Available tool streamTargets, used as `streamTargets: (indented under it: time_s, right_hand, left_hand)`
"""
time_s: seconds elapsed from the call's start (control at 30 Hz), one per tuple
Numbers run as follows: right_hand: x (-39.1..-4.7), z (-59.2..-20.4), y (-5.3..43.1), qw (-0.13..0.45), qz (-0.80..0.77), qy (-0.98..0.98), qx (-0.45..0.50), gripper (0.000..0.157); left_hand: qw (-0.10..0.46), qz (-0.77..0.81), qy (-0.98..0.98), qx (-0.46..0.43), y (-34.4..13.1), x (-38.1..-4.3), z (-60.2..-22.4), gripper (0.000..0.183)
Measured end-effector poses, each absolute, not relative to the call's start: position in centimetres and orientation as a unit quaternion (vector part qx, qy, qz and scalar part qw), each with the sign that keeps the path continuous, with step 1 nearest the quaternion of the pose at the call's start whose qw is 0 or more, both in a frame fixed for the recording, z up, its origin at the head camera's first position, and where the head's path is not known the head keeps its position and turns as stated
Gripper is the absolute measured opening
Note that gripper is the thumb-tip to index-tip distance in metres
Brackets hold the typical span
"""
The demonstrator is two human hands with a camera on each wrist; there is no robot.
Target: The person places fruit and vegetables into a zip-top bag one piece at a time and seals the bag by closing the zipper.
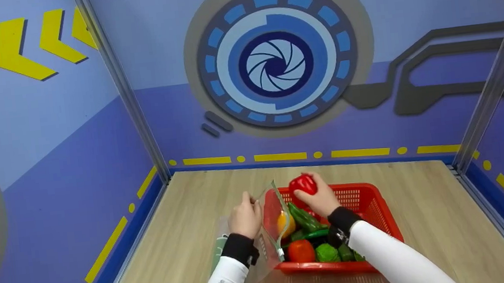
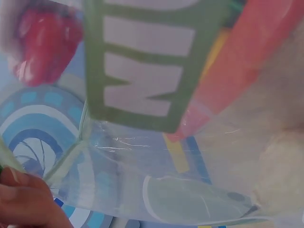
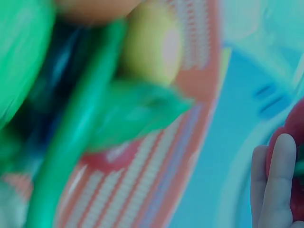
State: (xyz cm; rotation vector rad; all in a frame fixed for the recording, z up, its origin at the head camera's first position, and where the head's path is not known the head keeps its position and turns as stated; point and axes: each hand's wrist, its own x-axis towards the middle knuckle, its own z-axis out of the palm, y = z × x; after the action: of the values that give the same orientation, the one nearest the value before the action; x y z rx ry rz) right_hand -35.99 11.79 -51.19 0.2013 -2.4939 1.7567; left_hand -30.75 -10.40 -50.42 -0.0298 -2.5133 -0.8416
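Observation:
My left hand (image 1: 245, 217) pinches the upper edge of a clear zip bag (image 1: 268, 251), whose mouth stands open toward the basket. In the left wrist view the bag (image 2: 118, 161) fills much of the picture, with a green and white print, and the left fingers (image 2: 23, 199) grip its edge. My right hand (image 1: 324, 198) holds a red bell pepper (image 1: 302, 185) above the red plastic basket (image 1: 331, 267), close to the bag's mouth. At the right wrist view's edge, fingers (image 3: 280, 180) lie around the red bell pepper (image 3: 294, 118).
Inside the basket lie a tomato (image 1: 301, 251), a long green vegetable (image 1: 303, 218), a round green vegetable (image 1: 327, 253), a yellow item (image 1: 286, 224) and other produce. The wooden table (image 1: 185, 223) is bounded by blue printed panels (image 1: 170, 117).

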Motion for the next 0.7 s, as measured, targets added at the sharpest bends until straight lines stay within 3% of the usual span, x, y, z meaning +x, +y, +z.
streamTargets:
  time_s: [0.3,0.7]
  right_hand:
    - [-33.8,-49.9,7.8,-0.011,0.561,-0.81,0.168,0.059]
    - [-33.2,-50.9,5.4,-0.056,0.396,-0.875,0.273,0.061]
  left_hand:
    - [0.242,-0.311,-0.919,-0.018,-10.3,-30.7,-50.0,0.012]
    - [0.29,-0.304,-0.907,-0.034,-9.8,-30.1,-48.6,0.013]
